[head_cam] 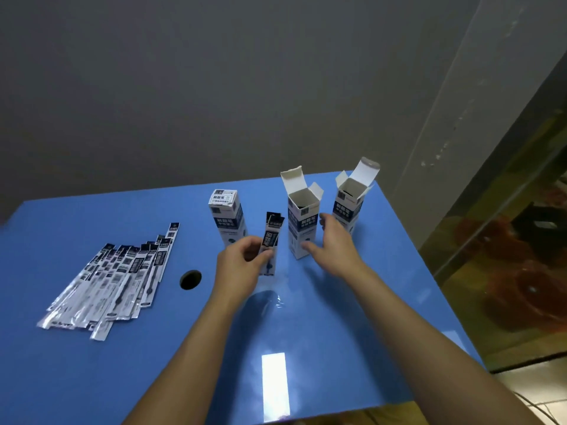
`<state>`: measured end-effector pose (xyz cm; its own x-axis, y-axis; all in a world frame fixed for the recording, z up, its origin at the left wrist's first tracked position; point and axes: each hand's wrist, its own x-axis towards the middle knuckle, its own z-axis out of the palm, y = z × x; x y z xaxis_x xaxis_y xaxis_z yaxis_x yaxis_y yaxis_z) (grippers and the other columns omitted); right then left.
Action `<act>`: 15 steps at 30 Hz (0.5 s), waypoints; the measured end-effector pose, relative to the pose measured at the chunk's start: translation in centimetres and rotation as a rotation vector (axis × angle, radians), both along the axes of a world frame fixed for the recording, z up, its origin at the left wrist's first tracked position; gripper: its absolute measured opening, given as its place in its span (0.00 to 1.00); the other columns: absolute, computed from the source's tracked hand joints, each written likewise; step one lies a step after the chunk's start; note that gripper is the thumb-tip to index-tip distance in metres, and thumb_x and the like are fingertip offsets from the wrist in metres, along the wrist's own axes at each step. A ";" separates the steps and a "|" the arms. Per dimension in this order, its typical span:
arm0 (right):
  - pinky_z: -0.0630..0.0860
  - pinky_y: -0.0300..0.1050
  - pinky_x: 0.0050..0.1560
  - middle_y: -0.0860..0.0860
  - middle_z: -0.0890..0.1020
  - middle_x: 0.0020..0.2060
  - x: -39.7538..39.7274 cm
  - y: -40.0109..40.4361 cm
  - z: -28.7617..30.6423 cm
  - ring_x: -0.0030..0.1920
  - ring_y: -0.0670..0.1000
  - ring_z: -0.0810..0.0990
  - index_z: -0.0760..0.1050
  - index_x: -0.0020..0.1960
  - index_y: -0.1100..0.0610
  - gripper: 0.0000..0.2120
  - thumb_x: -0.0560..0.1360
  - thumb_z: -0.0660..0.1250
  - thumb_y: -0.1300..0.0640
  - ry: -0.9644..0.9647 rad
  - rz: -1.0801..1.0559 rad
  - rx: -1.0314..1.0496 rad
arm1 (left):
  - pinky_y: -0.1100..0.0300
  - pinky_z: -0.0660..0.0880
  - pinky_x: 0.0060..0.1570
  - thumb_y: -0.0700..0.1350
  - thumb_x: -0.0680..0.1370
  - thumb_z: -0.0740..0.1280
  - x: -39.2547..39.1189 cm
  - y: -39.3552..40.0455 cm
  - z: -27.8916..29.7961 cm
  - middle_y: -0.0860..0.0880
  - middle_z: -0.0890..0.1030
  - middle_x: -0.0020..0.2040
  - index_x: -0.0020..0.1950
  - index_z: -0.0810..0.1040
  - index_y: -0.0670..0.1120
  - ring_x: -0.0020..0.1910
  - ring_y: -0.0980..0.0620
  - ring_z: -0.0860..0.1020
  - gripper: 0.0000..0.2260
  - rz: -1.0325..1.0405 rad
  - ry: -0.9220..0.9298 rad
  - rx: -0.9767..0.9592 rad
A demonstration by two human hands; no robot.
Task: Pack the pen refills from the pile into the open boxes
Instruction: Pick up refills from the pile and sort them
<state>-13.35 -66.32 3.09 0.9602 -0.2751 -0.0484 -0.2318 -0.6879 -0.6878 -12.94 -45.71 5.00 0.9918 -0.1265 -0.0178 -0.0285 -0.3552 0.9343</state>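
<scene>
While our left hand (242, 259) pinches a small bundle of packaged refills (271, 240) between thumb and fingers, the bundle stands near-vertical, its long axis upright and its lower end just above the table (337, 317). The nearest open box (302, 222) stands immediately to the right of the bundle, mouth upward, flaps raised. We judge that the bundle must be lifted above that mouth and lowered end-first, keeping its axis parallel to the box walls.

Our right hand (333, 243) is released, fingers spread, reaching beside the lower part of this box; whether it touches the carton cannot be determined. It is the nearer hand to the box and is placed to steady it.

A second open box (349, 207) stands further right, and a closed box (227, 219) stands left of the bundle. The remaining pile (116, 280) lies flat, well apart at left.

The table is glossy blue with a round cable hole (190, 279). A grey wall (214, 87) rises behind it.
</scene>
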 end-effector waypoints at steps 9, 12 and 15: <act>0.65 0.46 0.71 0.46 0.70 0.71 2.8 -1.4 -1.3 0.72 0.48 0.67 0.59 0.76 0.52 0.38 0.73 0.75 0.60 -0.043 0.000 0.418 | 0.71 0.74 0.45 0.38 0.75 0.74 -1.3 -0.2 2.8 0.55 0.85 0.41 0.42 0.82 0.51 0.45 0.59 0.82 0.08 0.101 -0.085 0.052; 0.70 0.46 0.67 0.42 0.75 0.63 3.4 -1.9 -1.3 0.65 0.46 0.73 0.63 0.71 0.48 0.34 0.72 0.75 0.63 -0.048 0.116 0.428 | 0.64 0.77 0.49 0.36 0.75 0.73 -1.8 -0.5 4.3 0.53 0.85 0.42 0.46 0.83 0.47 0.44 0.56 0.82 0.06 0.161 -0.128 0.012; 0.79 0.53 0.57 0.46 0.79 0.56 3.5 -2.0 -1.1 0.57 0.52 0.80 0.71 0.56 0.44 0.23 0.70 0.76 0.62 -0.049 0.216 0.398 | 0.51 0.80 0.53 0.36 0.74 0.74 -2.3 -0.5 5.9 0.51 0.85 0.43 0.49 0.84 0.46 0.46 0.51 0.83 0.07 0.222 -0.189 -0.052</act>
<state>-9.80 -68.33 1.97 0.9973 -0.0376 -0.0632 -0.0729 -0.3968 -0.9150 -15.22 -46.25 10.88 0.9805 0.0979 0.1704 -0.1305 -0.3238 0.9371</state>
